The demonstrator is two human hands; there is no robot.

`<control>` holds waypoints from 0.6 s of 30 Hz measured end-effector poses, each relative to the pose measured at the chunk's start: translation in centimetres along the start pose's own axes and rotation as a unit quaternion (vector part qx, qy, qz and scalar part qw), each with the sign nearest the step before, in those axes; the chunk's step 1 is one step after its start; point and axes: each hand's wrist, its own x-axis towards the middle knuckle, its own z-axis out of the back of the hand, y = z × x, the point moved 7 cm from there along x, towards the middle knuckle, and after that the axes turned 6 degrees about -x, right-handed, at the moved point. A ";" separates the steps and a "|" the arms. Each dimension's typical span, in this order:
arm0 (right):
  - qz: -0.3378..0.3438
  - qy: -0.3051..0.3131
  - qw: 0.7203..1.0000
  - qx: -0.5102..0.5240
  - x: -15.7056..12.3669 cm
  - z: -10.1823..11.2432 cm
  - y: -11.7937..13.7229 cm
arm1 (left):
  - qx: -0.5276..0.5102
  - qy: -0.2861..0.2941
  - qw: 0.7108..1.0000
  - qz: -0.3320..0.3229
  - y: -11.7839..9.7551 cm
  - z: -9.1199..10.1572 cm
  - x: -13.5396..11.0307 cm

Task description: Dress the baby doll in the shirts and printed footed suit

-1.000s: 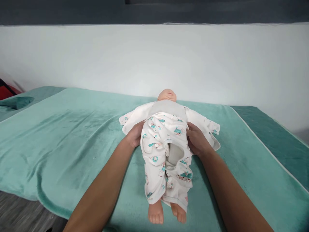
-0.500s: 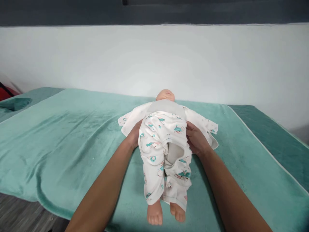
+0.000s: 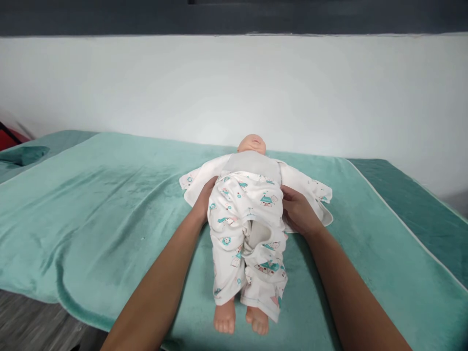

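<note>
So the doll [image 3: 252,168] is flat on its back around the middle of the bed, head toward the far edge by the wall [image 3: 234,87] and bare feet [image 3: 224,319] at the near edge. It's got printed white pants [image 3: 241,214] on, with the waist sitting just under the grey belly. A matching top [image 3: 197,183] is spread open underneath it.

The left hand [image 3: 204,202] is pressed against the doll's hip, but its fingers go behind the pants, so I can't tell whether it's gripping. The right hand [image 3: 298,209] is on the other hip, fingers curled onto the pants' waist edge.

A teal blanket [image 3: 91,204] covers the bed, and there's a dark green cloth [image 3: 24,155] at the far left corner.
</note>
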 end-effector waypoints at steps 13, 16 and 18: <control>0.014 -0.160 0.980 -0.119 0.0 1.3 0.1 | 0.006 -0.051 0.999 0.012 -0.2 -0.1 0.1; 0.014 -0.219 0.963 -0.156 0.0 2.3 0.1 | 0.038 -0.095 0.994 -0.038 -0.4 0.6 0.5; 0.020 -0.252 0.950 -0.185 -0.1 2.8 0.5 | 0.045 -0.102 0.993 -0.048 -0.3 0.8 0.6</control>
